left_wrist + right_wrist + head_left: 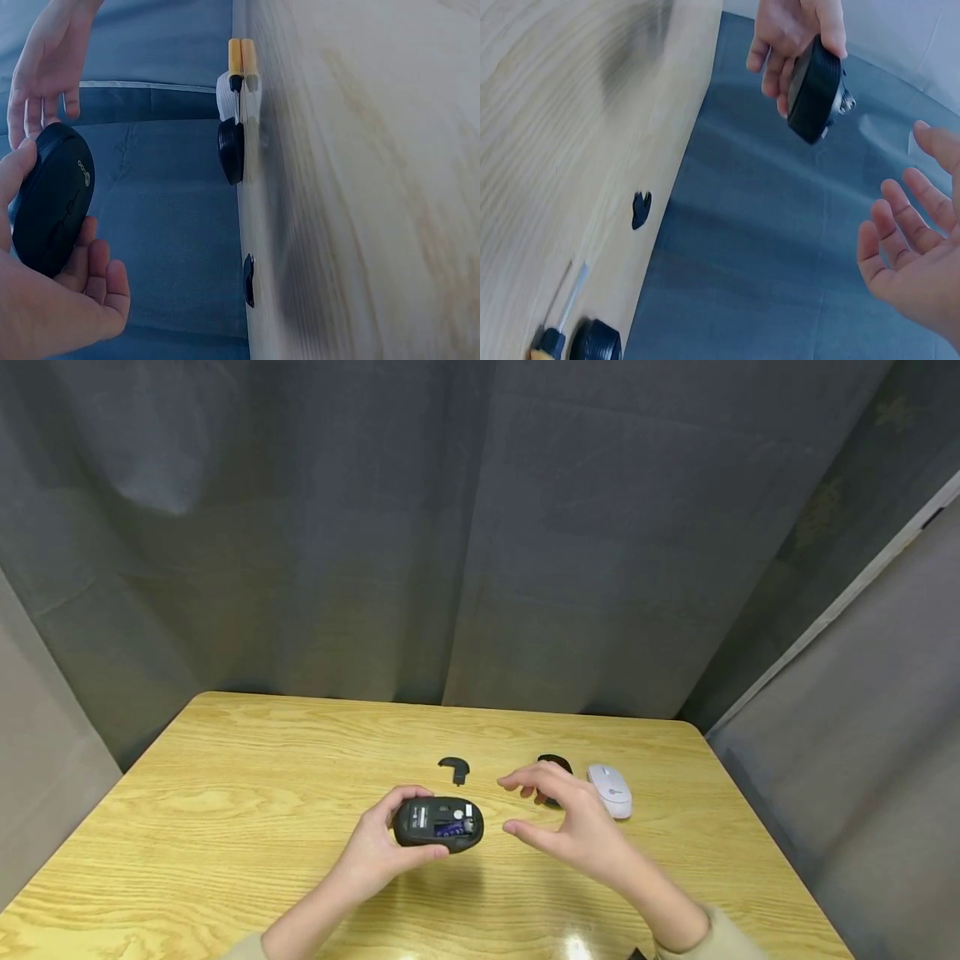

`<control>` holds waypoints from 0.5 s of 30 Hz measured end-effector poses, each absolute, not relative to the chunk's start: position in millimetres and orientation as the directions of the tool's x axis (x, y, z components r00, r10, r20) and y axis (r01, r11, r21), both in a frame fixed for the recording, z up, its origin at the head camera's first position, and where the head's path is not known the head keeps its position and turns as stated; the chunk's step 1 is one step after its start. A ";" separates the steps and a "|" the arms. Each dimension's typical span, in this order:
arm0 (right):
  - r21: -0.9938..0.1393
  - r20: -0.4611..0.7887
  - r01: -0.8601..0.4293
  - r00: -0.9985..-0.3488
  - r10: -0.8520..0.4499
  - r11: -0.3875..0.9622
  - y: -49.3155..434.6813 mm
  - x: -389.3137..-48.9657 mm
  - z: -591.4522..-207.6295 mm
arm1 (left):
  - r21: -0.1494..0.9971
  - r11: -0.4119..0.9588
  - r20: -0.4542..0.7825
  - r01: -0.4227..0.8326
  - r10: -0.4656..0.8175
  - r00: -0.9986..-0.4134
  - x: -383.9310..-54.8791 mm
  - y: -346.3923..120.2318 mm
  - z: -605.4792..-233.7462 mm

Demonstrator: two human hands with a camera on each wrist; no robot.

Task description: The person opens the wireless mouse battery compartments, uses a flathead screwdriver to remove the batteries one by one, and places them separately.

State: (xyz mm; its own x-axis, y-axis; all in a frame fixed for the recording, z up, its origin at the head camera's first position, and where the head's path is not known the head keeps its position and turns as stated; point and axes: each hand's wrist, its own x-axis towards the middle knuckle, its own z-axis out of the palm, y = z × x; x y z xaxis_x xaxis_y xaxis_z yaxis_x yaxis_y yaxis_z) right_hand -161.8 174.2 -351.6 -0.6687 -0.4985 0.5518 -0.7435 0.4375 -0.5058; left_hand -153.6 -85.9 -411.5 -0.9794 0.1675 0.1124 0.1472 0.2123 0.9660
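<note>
In the head view, the left hand [378, 843] is clamped on the held mouse [427, 814], thumb on the near side and fingers round the far side, up off the tabletop [262, 777]. The mouse's underside faces the camera, its bay uncovered with a blue battery [452, 829] inside. The right hand [577, 822] hangs just right of it, thumb and fingers spread apart, gripping nothing. Beyond the held mouse, the cover [456, 767] lies on the tabletop, toward the far edge. Farther right, the black mouse [555, 759] is partly hidden by the right hand; the white mouse [611, 791] lies just beside it, toward the right edge.

The left wrist view shows the tabletop on its side. The left hand pinches the held mouse by its sides, its top shell and logo showing. Along the tabletop lie the cover, the black mouse, an orange-handled screwdriver [235, 64] and, partly hidden, the white mouse.

In the right wrist view, the right hand is open-palmed, well apart from the held mouse. A shiny metal piece juts from the mouse's underside, perhaps the battery's end; blur makes it hard to tell. The screwdriver lies just beside the black mouse.
</note>
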 end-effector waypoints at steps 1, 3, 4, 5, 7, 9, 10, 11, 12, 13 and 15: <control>-0.506 0.552 -0.748 -0.663 -0.506 0.428 172.4 -161.8 -352.6 | 0.965 0.215 0.116 0.152 0.173 -0.978 -153.5 -85.3 -411.6; -0.501 0.555 -0.760 -0.650 -0.520 0.414 168.9 -161.7 -354.9 | 0.962 0.220 0.123 0.162 0.181 -0.976 -152.9 -84.3 -411.8; -0.501 0.553 -0.761 -0.648 -0.524 0.412 167.6 -161.4 -356.1 | 0.961 0.223 0.126 0.166 0.184 -0.975 -152.6 -83.7 -411.8; -0.501 0.552 -0.763 -0.645 -0.528 0.409 166.3 -161.3 -357.5 | 0.960 0.224 0.128 0.169 0.187 -0.974 -152.4 -83.2 -411.9; -0.507 0.544 -0.761 -0.647 -0.534 0.405 164.2 -160.8 -360.2 | 0.959 0.225 0.129 0.171 0.188 -0.974 -152.1 -82.5 -412.2; -0.520 0.528 -0.750 -0.658 -0.536 0.408 162.1 -160.0 -362.6 | 0.958 0.229 0.128 0.170 0.188 -0.974 -151.9 -82.0 -412.3; -0.522 0.524 -0.748 -0.660 -0.538 0.410 161.0 -159.6 -363.8 | 0.958 0.233 0.127 0.170 0.189 -0.974 -151.9 -81.9 -412.4; -0.526 0.520 -0.746 -0.662 -0.540 0.409 159.9 -159.0 -364.8 | 0.956 0.237 0.127 0.171 0.192 -0.973 -151.9 -81.9 -412.5; -0.525 0.522 -0.749 -0.658 -0.543 0.404 158.7 -158.7 -366.1 | 0.955 0.240 0.126 0.172 0.195 -0.973 -151.8 -81.9 -412.4; -0.523 0.524 -0.754 -0.652 -0.548 0.397 157.6 -158.3 -367.3 | 0.954 0.243 0.126 0.174 0.199 -0.972 -151.8 -81.9 -412.3; -0.518 0.531 -0.763 -0.641 -0.554 0.387 155.1 -157.5 -369.4 | 0.954 0.244 0.126 0.177 0.210 -0.970 -151.5 -81.8 -411.9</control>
State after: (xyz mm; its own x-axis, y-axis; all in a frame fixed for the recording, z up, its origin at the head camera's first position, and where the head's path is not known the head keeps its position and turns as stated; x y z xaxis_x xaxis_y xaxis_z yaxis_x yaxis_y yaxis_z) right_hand -157.5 155.1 -369.4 -0.6411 -0.5538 0.5313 -0.7631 0.3866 -0.5179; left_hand -151.5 -81.8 -411.9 -0.9696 0.2100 0.1258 0.1765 0.2438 0.9536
